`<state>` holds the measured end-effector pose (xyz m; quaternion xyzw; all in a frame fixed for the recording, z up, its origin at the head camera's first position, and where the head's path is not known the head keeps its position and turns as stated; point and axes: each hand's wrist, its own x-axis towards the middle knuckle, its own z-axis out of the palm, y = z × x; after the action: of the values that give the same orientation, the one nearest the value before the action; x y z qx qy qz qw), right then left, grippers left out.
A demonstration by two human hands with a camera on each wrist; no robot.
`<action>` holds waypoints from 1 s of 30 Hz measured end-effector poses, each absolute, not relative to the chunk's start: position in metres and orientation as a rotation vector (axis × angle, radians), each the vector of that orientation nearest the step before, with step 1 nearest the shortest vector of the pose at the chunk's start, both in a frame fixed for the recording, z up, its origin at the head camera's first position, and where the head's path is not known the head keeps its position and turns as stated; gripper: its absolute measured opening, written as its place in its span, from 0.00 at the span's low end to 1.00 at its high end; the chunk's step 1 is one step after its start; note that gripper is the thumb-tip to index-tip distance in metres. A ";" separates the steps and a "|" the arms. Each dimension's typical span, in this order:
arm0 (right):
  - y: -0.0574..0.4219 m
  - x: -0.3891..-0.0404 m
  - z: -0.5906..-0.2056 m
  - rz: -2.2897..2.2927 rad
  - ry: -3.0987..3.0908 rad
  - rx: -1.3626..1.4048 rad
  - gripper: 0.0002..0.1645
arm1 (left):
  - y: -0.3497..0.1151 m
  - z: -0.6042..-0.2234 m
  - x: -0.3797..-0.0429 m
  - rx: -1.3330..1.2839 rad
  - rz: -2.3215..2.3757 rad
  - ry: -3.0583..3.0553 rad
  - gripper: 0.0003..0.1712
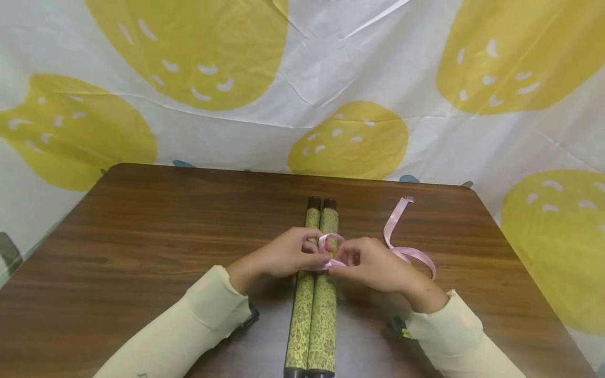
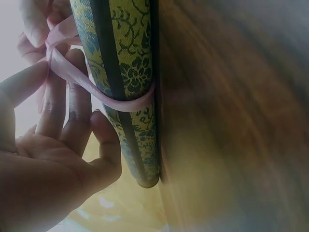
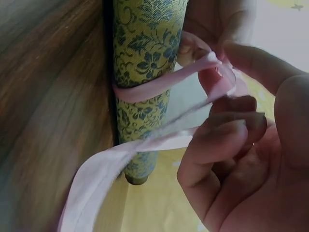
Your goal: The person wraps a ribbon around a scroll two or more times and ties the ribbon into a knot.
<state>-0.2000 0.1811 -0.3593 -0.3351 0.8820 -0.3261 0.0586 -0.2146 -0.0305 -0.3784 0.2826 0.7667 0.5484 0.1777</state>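
Two patterned rolls [image 1: 323, 310] lie side by side on the counter [image 1: 189, 226], under and between the hands. A pink ribbon [image 1: 390, 228] goes round the outer side of both rolls, and its narrow part is above them, where the hands meet.

The left hand [image 1: 288, 254] pinches the ribbon with thumb and fingers together. The right hand [image 1: 380, 265], just beside it, also pinches the ribbon between thumb and fingers, the other fingers being curled. Probably the hands work so close – one from each side – in order to keep the band snug and control the small loop between them. The rolls seem laid parallel so that one band can embrace both. A long loose length of ribbon rests to the right of the right hand and beyond it.

The crossing of the ribbon is partly covered by the fingertips – whether a knot exists, one cannot tell. The ribbon under the rolls is hidden, and their near ends are cut off by the head view.
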 end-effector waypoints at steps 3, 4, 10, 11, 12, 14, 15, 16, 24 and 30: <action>0.177 -0.200 -0.356 -0.999 2.705 -0.994 0.07 | -0.030 -0.377 -0.216 0.762 1.590 2.127 0.09; 0.176 -0.200 -0.355 -1.001 2.714 -0.988 0.07 | -0.030 -0.377 -0.216 0.742 1.608 2.110 0.09; 0.171 -0.198 -0.352 -0.957 2.782 -0.996 0.05 | -0.031 -0.374 -0.217 0.640 1.678 2.050 0.08; 0.170 -0.198 -0.352 -0.945 2.801 -1.002 0.05 | -0.031 -0.374 -0.217 0.638 1.677 2.060 0.08; 0.169 -0.198 -0.351 -0.932 2.823 -1.010 0.05 | -0.032 -0.373 -0.217 0.634 1.676 2.068 0.08; 0.168 -0.197 -0.350 -0.909 2.860 -1.021 0.05 | -0.033 -0.373 -0.217 0.642 1.667 2.092 0.08; 0.167 -0.196 -0.350 -0.900 2.876 -1.026 0.04 | -0.034 -0.372 -0.217 0.650 1.660 2.105 0.08; 0.166 -0.196 -0.350 -0.894 2.889 -1.030 0.04 | -0.034 -0.372 -0.217 0.663 1.649 2.128 0.08; 0.165 -0.193 -0.349 -0.894 2.901 -1.058 0.02 | -0.035 -0.373 -0.217 0.657 1.608 2.283 0.16; 0.165 -0.193 -0.349 -0.894 2.908 -1.075 0.04 | -0.033 -0.375 -0.217 0.631 1.641 2.293 0.17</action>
<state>-0.1928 0.1652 -0.3492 -0.3329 0.9004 -0.2769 -0.0426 -0.2165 -0.0328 -0.3754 0.2168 0.7872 0.5635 0.1256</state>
